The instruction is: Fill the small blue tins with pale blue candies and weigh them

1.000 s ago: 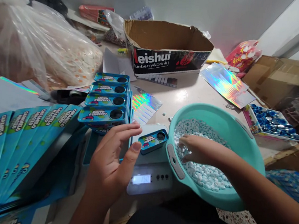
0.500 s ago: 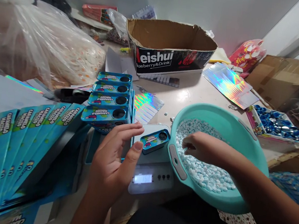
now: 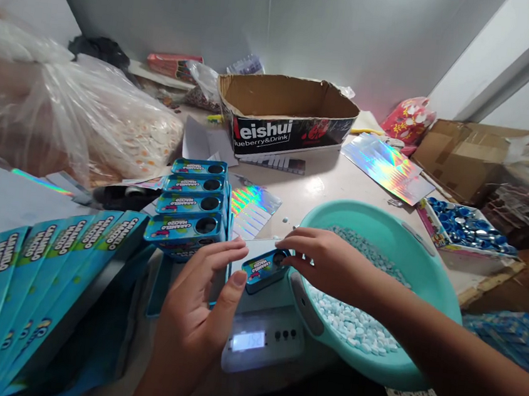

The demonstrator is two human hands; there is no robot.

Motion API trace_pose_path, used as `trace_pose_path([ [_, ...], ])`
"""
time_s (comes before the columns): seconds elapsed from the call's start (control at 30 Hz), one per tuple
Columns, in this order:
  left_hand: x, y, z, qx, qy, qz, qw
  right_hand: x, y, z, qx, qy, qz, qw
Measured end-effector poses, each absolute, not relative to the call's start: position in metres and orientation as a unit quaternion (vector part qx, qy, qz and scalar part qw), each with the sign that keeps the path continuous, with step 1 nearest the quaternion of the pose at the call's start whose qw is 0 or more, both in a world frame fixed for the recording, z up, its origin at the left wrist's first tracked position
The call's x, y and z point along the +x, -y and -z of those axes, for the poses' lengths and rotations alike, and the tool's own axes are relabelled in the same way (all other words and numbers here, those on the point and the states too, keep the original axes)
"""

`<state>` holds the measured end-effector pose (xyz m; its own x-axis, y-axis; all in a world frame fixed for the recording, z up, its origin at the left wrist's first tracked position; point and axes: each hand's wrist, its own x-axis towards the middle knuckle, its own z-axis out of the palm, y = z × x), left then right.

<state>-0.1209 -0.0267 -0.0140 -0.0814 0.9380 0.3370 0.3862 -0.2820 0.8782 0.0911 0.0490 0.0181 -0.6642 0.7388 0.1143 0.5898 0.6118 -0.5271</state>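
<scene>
A small blue tin (image 3: 259,273) with a round opening lies on the white kitchen scale (image 3: 262,343), whose display is lit but hard to read. My right hand (image 3: 329,258) reaches over the scale, fingertips bent down at the tin's opening; whatever they pinch is hidden. To the left of the tin, my left hand (image 3: 202,292) is held up with fingers and thumb apart, holding nothing. Right of the scale stands a turquoise basin (image 3: 441,317) with pale blue and white candies (image 3: 355,324). A row of similar tins (image 3: 186,224) stands behind my left hand.
Blue printed cartons (image 3: 32,287) fan out at the left. At the back are an open cardboard box (image 3: 285,134), a clear plastic bag (image 3: 103,112) and shiny holographic sheets (image 3: 390,167). A box of blue foil-like pieces (image 3: 469,226) sits at the right.
My right hand has moved left, out of the candies in the basin to the tin's opening. My left hand stays open beside the tin. The camera view has tilted up slightly.
</scene>
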Motion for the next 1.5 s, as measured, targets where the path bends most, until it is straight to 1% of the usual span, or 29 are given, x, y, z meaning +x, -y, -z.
trace_pose_path([
  [0.1, -0.121, 0.027, 0.014, 0.611, -0.536, -0.512, 0.278, 0.103, -0.051, -0.018, -0.407, 0.871, -0.212, 0.175],
  [0.17, -0.121, 0.028, 0.015, 0.613, -0.533, -0.512, 0.279, 0.115, -0.054, -0.017, -0.45, 0.858, -0.197, 0.153],
  [0.2, -0.121, 0.028, 0.016, 0.612, -0.531, -0.514, 0.28, 0.121, -0.056, -0.016, -0.473, 0.852, -0.193, 0.12],
  [0.27, -0.121, 0.028, 0.017, 0.609, -0.53, -0.518, 0.283, 0.13, -0.059, -0.01, -0.5, 0.842, -0.202, 0.014],
  [0.33, -0.121, 0.028, 0.017, 0.608, -0.528, -0.518, 0.29, 0.134, -0.058, -0.001, -0.487, 0.835, -0.234, -0.103],
  [0.37, -0.12, 0.028, 0.016, 0.61, -0.527, -0.515, 0.292, 0.133, -0.056, 0.003, -0.477, 0.831, -0.245, -0.147],
  [0.43, -0.12, 0.027, 0.015, 0.612, -0.525, -0.514, 0.292, 0.129, -0.052, 0.009, -0.47, 0.825, -0.244, -0.198],
  [0.53, -0.118, 0.027, 0.013, 0.608, -0.526, -0.519, 0.292, 0.12, -0.049, 0.013, -0.476, 0.821, -0.228, -0.218],
  [0.63, -0.117, 0.027, 0.012, 0.59, -0.529, -0.532, 0.298, 0.117, -0.051, 0.013, -0.475, 0.815, -0.237, -0.233],
  [0.83, -0.119, 0.028, 0.013, 0.615, -0.531, -0.507, 0.287, 0.116, -0.054, 0.009, -0.489, 0.795, -0.245, -0.264],
  [1.03, -0.122, 0.027, 0.013, 0.627, -0.53, -0.497, 0.281, 0.115, -0.053, 0.009, -0.484, 0.795, -0.248, -0.267],
  [1.1, -0.12, 0.026, 0.015, 0.642, -0.531, -0.487, 0.261, 0.116, -0.052, 0.008, -0.484, 0.796, -0.247, -0.266],
  [1.17, -0.117, 0.025, 0.017, 0.677, -0.537, -0.458, 0.208, 0.117, -0.052, 0.007, -0.49, 0.792, -0.243, -0.271],
  [1.27, -0.109, 0.022, 0.02, 0.759, -0.535, -0.358, 0.097, 0.12, -0.053, 0.003, -0.501, 0.795, -0.216, -0.264],
  [1.33, -0.103, 0.021, 0.022, 0.797, -0.534, -0.279, 0.039, 0.121, -0.054, -0.002, -0.511, 0.818, -0.173, -0.2],
  [1.4, -0.099, 0.019, 0.023, 0.81, -0.544, -0.219, 0.01, 0.118, -0.052, -0.007, -0.502, 0.85, -0.138, -0.081],
  [1.47, -0.097, 0.019, 0.024, 0.81, -0.551, -0.2, 0.009, 0.112, -0.046, -0.012, -0.463, 0.873, -0.146, 0.045],
  [1.5, -0.097, 0.02, 0.023, 0.81, -0.546, -0.211, 0.018, 0.109, -0.042, -0.014, -0.438, 0.879, -0.166, 0.093],
])
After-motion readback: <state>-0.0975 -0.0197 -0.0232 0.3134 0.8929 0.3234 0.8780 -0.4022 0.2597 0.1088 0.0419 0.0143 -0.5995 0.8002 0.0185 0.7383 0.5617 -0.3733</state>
